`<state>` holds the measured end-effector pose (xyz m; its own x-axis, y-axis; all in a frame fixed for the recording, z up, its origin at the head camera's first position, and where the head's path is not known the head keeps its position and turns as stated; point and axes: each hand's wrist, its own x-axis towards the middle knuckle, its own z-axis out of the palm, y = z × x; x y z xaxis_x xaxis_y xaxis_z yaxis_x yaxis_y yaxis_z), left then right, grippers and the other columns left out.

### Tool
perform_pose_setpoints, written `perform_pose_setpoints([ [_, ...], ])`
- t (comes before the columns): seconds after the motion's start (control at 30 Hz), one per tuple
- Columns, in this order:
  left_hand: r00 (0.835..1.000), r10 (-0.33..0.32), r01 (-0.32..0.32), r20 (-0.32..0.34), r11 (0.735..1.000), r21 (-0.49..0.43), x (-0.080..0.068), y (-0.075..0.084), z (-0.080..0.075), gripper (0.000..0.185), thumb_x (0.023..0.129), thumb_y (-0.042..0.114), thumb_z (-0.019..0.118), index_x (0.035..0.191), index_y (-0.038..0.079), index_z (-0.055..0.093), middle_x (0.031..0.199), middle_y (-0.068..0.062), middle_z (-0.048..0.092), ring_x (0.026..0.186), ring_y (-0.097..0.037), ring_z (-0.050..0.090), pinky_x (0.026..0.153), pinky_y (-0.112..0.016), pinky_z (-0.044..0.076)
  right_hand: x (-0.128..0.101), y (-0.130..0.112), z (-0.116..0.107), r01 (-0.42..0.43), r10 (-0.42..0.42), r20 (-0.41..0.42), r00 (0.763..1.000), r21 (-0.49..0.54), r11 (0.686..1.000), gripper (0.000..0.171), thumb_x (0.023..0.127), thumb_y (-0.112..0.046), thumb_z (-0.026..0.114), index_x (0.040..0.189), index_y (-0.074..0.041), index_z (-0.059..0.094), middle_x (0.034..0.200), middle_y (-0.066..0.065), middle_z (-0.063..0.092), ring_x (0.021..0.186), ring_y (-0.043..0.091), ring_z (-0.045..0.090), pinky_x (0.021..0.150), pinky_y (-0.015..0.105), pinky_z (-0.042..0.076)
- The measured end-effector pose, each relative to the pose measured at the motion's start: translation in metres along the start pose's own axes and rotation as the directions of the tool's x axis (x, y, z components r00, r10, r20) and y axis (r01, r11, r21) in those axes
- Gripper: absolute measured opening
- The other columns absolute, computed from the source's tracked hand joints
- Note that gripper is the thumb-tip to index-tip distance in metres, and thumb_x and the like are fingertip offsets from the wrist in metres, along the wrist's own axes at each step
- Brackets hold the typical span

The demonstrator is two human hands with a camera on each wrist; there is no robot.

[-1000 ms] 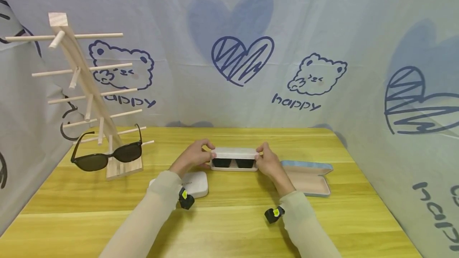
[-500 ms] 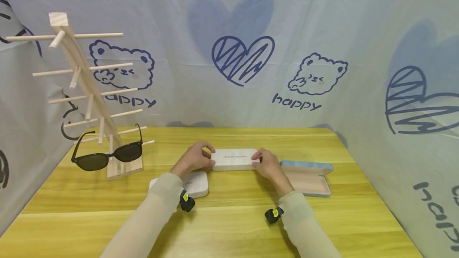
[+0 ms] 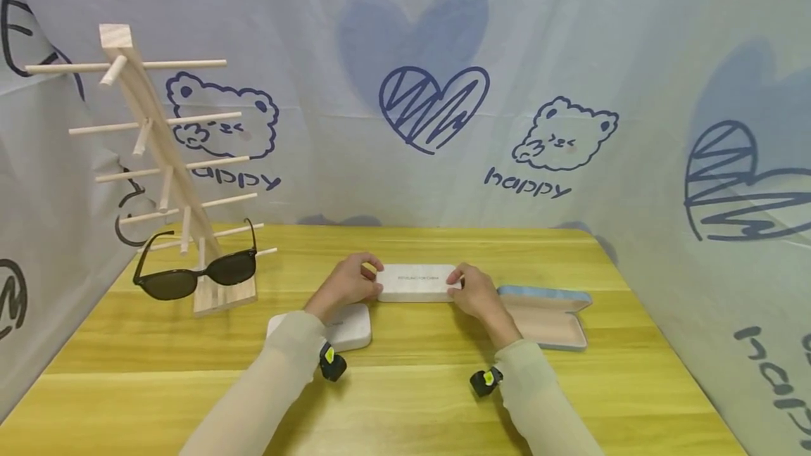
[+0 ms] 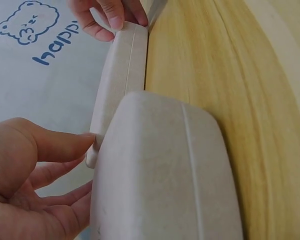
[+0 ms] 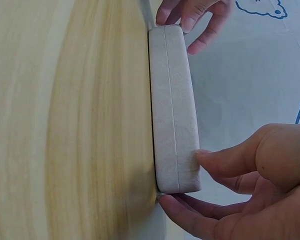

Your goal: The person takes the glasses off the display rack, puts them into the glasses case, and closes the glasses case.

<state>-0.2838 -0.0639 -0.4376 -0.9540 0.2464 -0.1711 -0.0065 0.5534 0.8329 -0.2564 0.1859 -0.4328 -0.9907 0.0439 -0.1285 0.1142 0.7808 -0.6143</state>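
Note:
A closed white glasses case (image 3: 415,284) with small print on its lid lies flat on the wooden table. My left hand (image 3: 348,281) holds its left end, and my right hand (image 3: 476,290) grips its right end. In the right wrist view, the right thumb (image 5: 225,161) rests on the lid's edge while the fingers lie at the case's end. The lid meets the base along a thin seam, so the inside is hidden. A second white glasses case (image 4: 160,170) is beside my left hand, partly covered by the left wrist in the head view.
An open blue glasses case (image 3: 546,329) with a pale lining lies right of my right hand. At the left stands a wooden peg rack (image 3: 166,139) with black sunglasses (image 3: 196,276) on a low peg. Printed cloth (image 3: 329,181) hangs behind the table.
The lid of the white case came down over the dark sunglasses inside, and the case is now closed. Both hands stay at its ends; the head view has shifted slightly.

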Motion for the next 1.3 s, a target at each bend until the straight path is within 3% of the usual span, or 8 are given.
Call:
perform_pose_setpoints([
  [0.2,0.999,0.036,-0.032,-0.037,0.995,0.09,-0.005,0.0,-0.007,0.034,0.095,0.01,0.069,0.128,0.009,0.065,0.129,-0.02,0.066,0.116,-0.034,0.065,0.092,-0.043,0.057,-0.002,-0.002,-0.003,0.009,-0.009,0.02,1.0,0.001,1.0,0.009,0.1,-0.01,0.066,0.108,-0.007,0.065,0.109,0.015,0.063,0.089,0.025,0.055,0.072,0.033,0.047],
  [0.5,0.992,0.115,-0.111,-0.045,0.991,0.08,-0.02,0.001,-0.034,0.037,0.098,0.008,0.066,0.135,0.005,0.061,0.138,-0.027,0.06,0.124,-0.04,0.064,0.096,-0.045,0.06,0.0,-0.015,-0.011,0.107,-0.108,-0.029,0.994,-0.03,0.994,0.022,0.102,-0.014,0.061,0.122,-0.005,0.068,0.119,0.019,0.07,0.081,0.024,0.058,0.075,0.038,0.052],
  [0.6,0.989,0.139,-0.134,-0.048,0.987,0.092,-0.029,0.002,-0.042,0.037,0.098,0.009,0.066,0.135,0.005,0.061,0.139,-0.028,0.06,0.124,-0.041,0.063,0.099,-0.048,0.058,-0.001,-0.023,-0.012,0.143,-0.144,-0.038,0.989,-0.004,0.99,0.022,0.102,-0.015,0.062,0.121,-0.006,0.069,0.13,0.02,0.067,0.1,0.03,0.066,0.087,0.045,0.057],
  [0.67,0.985,0.163,-0.156,-0.054,0.982,0.108,-0.035,0.003,-0.048,0.038,0.098,0.009,0.065,0.135,0.006,0.061,0.138,-0.027,0.061,0.124,-0.042,0.064,0.1,-0.05,0.058,-0.002,-0.028,-0.012,0.17,-0.169,-0.037,0.985,0.027,0.985,0.023,0.101,-0.014,0.063,0.121,-0.006,0.07,0.137,0.02,0.064,0.118,0.037,0.064,0.099,0.051,0.055],
  [0.73,0.981,0.186,-0.178,-0.057,0.977,0.119,-0.041,0.004,-0.053,0.038,0.098,0.01,0.065,0.136,0.006,0.061,0.137,-0.027,0.062,0.123,-0.043,0.064,0.101,-0.051,0.057,-0.004,-0.033,-0.011,0.189,-0.188,-0.031,0.982,0.068,0.98,0.022,0.101,-0.014,0.063,0.121,-0.006,0.07,0.137,0.019,0.065,0.124,0.04,0.063,0.101,0.052,0.056],
  [1.03,0.962,0.267,-0.257,-0.054,0.956,0.144,-0.079,0.019,-0.081,0.04,0.1,0.011,0.066,0.139,0.006,0.06,0.138,-0.025,0.063,0.123,-0.043,0.065,0.098,-0.053,0.058,-0.005,-0.062,-0.003,0.236,-0.236,-0.017,0.972,0.151,0.96,0.021,0.101,-0.012,0.064,0.121,-0.007,0.07,0.134,0.015,0.067,0.121,0.036,0.067,0.101,0.048,0.057],
  [1.3,0.961,0.257,-0.238,-0.1,0.956,0.173,-0.121,0.027,-0.115,0.042,0.1,0.013,0.068,0.141,0.01,0.06,0.141,-0.018,0.063,0.126,-0.041,0.064,0.098,-0.054,0.058,-0.007,-0.095,0.006,0.311,-0.319,0.0,0.948,0.218,0.925,0.022,0.101,-0.012,0.064,0.122,-0.008,0.069,0.131,0.014,0.068,0.121,0.035,0.068,0.096,0.046,0.06],
])
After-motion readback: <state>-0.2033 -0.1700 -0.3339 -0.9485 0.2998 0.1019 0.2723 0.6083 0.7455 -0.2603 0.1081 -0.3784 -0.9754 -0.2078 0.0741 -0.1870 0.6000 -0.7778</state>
